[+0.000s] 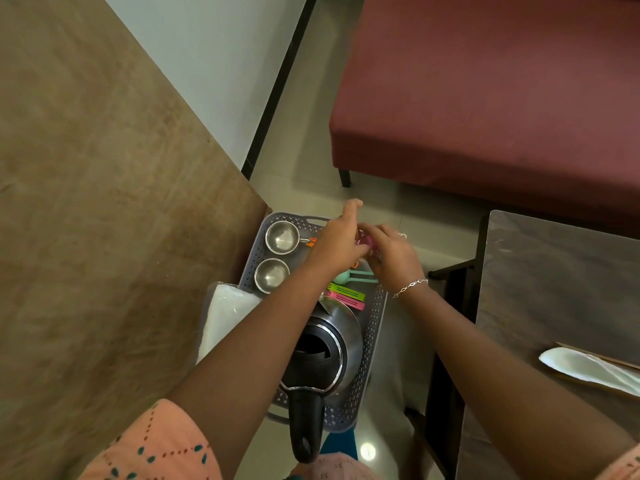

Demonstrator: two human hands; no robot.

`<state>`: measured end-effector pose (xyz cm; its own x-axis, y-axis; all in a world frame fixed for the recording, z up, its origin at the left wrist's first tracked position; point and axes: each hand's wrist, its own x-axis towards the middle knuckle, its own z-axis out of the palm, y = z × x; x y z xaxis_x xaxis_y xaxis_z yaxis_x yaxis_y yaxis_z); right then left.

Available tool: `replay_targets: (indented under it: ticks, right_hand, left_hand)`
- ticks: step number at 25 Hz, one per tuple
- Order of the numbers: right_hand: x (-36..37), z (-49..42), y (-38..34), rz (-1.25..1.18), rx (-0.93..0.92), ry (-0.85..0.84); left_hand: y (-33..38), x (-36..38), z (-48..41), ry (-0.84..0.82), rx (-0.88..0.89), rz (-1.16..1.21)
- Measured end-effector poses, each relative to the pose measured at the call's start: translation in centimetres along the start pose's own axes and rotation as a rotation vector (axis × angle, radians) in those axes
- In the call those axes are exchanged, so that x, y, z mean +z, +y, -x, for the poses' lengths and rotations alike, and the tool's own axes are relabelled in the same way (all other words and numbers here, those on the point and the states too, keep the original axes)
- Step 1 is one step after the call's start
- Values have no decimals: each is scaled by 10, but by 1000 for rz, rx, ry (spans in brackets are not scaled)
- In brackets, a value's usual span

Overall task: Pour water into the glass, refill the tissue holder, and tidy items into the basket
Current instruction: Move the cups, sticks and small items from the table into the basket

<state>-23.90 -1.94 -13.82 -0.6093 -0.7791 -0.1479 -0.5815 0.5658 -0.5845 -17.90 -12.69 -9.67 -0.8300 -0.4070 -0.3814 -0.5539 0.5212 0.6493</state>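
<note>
Basket (pixel 372 327), grey, is sitting on the floor beside the wood table (pixel 104 202). Both hands are meeting over its far end: left hand (pixel 337 244) and right hand (pixel 391 252) are pinching a small pink item (pixel 367 241), partly hidden. Risk: it's slipping past the rim if let go early. Inside: 2 steel cups (pixel 282 237), 1 kettle (pixel 322 348), 2 clips (pixel 346 296).

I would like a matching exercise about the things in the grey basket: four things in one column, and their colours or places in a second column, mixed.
Things:
1. kettle
2. two steel cups
3. clips
4. small object between the hands

Descriptions:
A. green and pink, side by side
B. pink, mostly hidden by fingers
C. near end of the basket, black handle toward the person
D. along the left side of the basket, empty

Pairs: 1-C, 2-D, 3-A, 4-B
</note>
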Motion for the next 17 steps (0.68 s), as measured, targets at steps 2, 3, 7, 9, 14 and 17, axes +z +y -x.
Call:
replay_targets:
  ticks: [2,3,7,9,14,17]
  right_hand:
    - [0,1,6,108,5,-43]
    - [1,0,9,175,4,-95]
    - [9,-3,17,365,-45,-272]
    - [13,-6,19,400,-80,-315]
    - [21,-13,18,519,-110,-391]
    - [24,-14,17,562,-108,-427]
  left_hand:
    - [-8,1,1,-56,23,-98]
    - [-14,2,2,-92,32,-209]
    - [-36,5,7,-195,91,-624]
    - [-41,5,6,-186,135,-681]
    - [-38,8,3,-170,125,-626]
    - [-37,8,4,-160,86,-579]
